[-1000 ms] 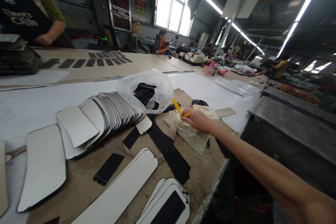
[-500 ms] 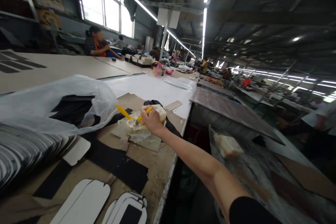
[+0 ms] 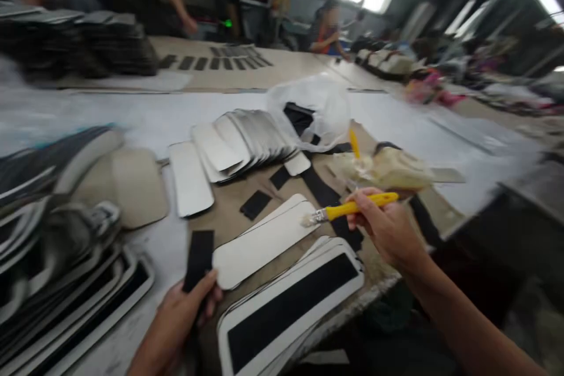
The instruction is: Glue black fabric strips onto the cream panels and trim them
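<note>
While right fingers [image 3: 370,209] clasp brush [image 3: 342,210], bristles [image 3: 308,220] overlie panel [image 3: 264,242].

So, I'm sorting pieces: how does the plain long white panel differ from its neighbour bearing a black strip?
The plain panel shows an all-white face; the strip panel carries a long black strip. The plain panel lies under the tip of the yellow brush; the strip panel lies nearer the camera. Both are long, with rounded corners and a similar slant.

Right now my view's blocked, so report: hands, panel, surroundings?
Right hand grips yellow brush, bristles over white panel. Left hand holds black strip. Black-banded panels alongside.
</note>
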Tool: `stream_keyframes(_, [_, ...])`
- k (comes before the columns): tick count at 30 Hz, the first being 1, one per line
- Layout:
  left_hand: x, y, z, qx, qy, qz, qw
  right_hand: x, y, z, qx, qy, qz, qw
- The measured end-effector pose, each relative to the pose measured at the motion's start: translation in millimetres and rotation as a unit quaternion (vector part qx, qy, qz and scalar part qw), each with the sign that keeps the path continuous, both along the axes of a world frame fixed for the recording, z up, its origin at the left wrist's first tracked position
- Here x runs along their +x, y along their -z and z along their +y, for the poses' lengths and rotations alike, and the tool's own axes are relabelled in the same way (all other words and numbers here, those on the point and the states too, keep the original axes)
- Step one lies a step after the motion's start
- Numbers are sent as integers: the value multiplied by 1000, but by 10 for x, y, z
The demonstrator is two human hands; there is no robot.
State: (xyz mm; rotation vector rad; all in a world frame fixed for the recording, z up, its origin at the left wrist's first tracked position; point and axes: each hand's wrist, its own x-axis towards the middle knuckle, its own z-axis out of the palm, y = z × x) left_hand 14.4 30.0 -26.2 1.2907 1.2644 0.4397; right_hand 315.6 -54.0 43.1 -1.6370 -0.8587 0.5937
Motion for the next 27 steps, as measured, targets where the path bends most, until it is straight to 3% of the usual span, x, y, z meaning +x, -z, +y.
stream_keyframes(4, [-178,77,-19,-61,-2,-71,996,-697,175,111,-14,-142,104,984])
stream_keyframes(9, [-142,96,-23,-68,-3,-96,993,-1054,376,278,-27,-178,107,978])
stream_keyframes(13, [-160,115,-25,-71,1,-98,993,-1077,424,326,-42,-180,74,980])
stream_keyframes(18, [-173,128,-34,-57,-1,-82,995,-997,308,280,-66,-143,-45,987])
stream_keyframes(27, [-166,188,-51,-36,2,-39,999,-355,320,93,-73,-45,-289,953])
